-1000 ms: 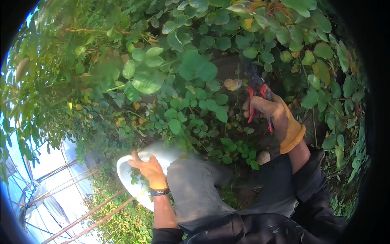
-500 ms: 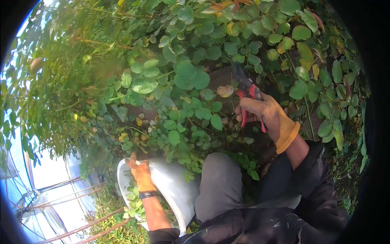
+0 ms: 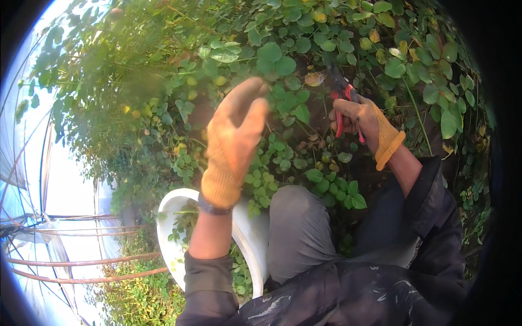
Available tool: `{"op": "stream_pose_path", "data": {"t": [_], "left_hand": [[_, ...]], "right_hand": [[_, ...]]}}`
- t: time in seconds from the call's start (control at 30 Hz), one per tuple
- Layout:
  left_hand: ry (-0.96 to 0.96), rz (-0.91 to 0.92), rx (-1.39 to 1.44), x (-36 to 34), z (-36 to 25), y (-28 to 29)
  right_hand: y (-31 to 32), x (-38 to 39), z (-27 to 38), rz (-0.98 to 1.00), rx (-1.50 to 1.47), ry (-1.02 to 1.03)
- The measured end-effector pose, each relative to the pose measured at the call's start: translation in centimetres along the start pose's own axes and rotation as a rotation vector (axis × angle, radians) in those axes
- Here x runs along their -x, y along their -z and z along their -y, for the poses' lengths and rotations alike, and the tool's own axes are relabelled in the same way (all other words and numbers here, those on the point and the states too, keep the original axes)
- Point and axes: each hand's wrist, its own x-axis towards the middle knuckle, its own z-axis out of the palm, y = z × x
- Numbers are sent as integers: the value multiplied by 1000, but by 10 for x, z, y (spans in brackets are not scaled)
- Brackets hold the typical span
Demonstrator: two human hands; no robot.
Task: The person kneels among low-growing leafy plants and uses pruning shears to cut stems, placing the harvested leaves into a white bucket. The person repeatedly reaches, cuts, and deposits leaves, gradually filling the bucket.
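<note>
My right hand (image 3: 365, 122), in an orange work glove, grips a pair of red-handled pruning shears (image 3: 341, 106). Their dark blades point up into the leaves, beside a browned leaf (image 3: 314, 79). In a matching glove, my left hand (image 3: 234, 138) is raised among the leafy stems left of the shears. Thumb and fingers stand apart with nothing visible between them. Below that hand, a white bucket (image 3: 253, 258) leans by my knee, with cut leafy stems (image 3: 239, 271) inside. My left forearm crosses over its opening.
Dense green bushes (image 3: 163, 70) fill the upper view, some leaves yellowing. At the left are bright translucent sheeting (image 3: 73, 179) and brownish poles (image 3: 87, 262). My bent knee (image 3: 299, 223) in grey trousers sits close beside the bucket.
My left hand has risen from the bucket's rim up and to the right, into the foliage. The right hand still holds the shears in nearly the same place. The view has shifted slightly.
</note>
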Motion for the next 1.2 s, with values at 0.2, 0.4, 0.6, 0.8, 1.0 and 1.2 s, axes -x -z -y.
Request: {"op": "stream_pose_path", "data": {"t": [0.2, 0.4, 0.6, 0.8, 1.0, 1.2], "left_hand": [[294, -96, 509, -87, 8, -104], [415, -256, 570, -132, 35, -122], [305, -261, 1071, -150, 83, -117], [165, -167, 1041, -150, 93, -120], [190, -171, 1000, -142, 86, -122], [238, -198, 1020, -140, 89, -116]], "right_hand": [[-2, -3, -1, 96, -56, -20], [-23, -47, 11, 169, -108, -106], [-12, -72, 8, 112, 46, -48], [-1, -70, 11, 104, 147, -49], [-11, -75, 11, -80, 331, 57], [-7, -81, 1, -94, 478, 82]]}}
